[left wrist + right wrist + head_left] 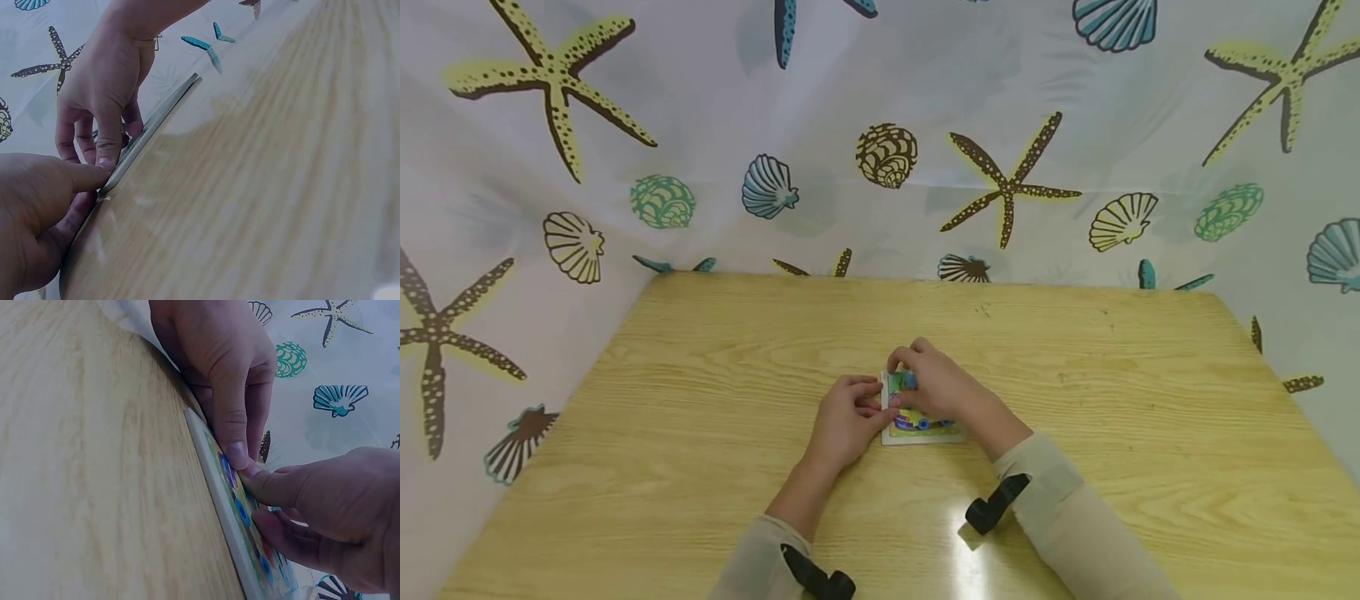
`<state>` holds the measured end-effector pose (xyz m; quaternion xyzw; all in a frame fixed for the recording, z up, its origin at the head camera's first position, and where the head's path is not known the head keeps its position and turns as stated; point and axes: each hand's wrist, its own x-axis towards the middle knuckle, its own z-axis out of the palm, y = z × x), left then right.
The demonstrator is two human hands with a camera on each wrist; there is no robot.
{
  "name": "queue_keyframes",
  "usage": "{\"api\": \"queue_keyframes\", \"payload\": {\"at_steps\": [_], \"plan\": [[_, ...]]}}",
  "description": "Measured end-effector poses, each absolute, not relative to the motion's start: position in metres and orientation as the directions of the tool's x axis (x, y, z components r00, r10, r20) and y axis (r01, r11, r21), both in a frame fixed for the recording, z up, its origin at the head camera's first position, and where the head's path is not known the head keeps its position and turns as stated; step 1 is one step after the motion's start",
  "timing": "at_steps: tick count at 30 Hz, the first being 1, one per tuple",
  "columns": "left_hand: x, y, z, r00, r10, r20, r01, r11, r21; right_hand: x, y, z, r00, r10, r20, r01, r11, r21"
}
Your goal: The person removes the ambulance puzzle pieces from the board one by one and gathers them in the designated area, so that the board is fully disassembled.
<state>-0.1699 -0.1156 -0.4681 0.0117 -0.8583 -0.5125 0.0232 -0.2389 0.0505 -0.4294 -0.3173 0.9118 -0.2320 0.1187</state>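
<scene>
A small picture board (922,437) with a white border lies flat on the table, showing a yellow and blue vehicle on green. My left hand (844,423) grips its left edge, the thumb resting over the border. Over the board's upper part, my right hand (942,385) bends down with its thumb and index fingertips on the picture. In the right wrist view, the right thumb meets the left thumb at the surface of the board (234,500). Whether the right fingers pinch a loose piece is hidden. The right hand covers much of the picture.
The wood-grain table (737,350) stretches around the board on every side. A white cloth (820,100) printed with starfish and shells hangs behind the table and along both sides. Each sleeve carries a black wrist camera, the right camera (992,504) hanging above the table.
</scene>
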Motion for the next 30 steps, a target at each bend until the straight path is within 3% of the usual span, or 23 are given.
{"api": "queue_keyframes", "payload": {"at_steps": [14,21,30], "plan": [[-0.171,-0.115,-0.47,-0.998,-0.046,0.032,0.007,0.464,0.886,-0.233,0.057,-0.434,-0.822,-0.568,0.047,-0.451,0.598,-0.662],[-0.17,-0.116,-0.47,-0.998,-0.054,0.026,-0.002,0.463,0.886,-0.233,0.065,-0.443,-0.89,-0.456,-0.003,-0.285,0.562,-0.777],[-0.17,-0.115,-0.469,-0.998,-0.064,0.013,-0.018,0.461,0.887,-0.24,0.079,-0.449,-0.879,-0.473,-0.067,-0.14,0.389,-0.91]]}}
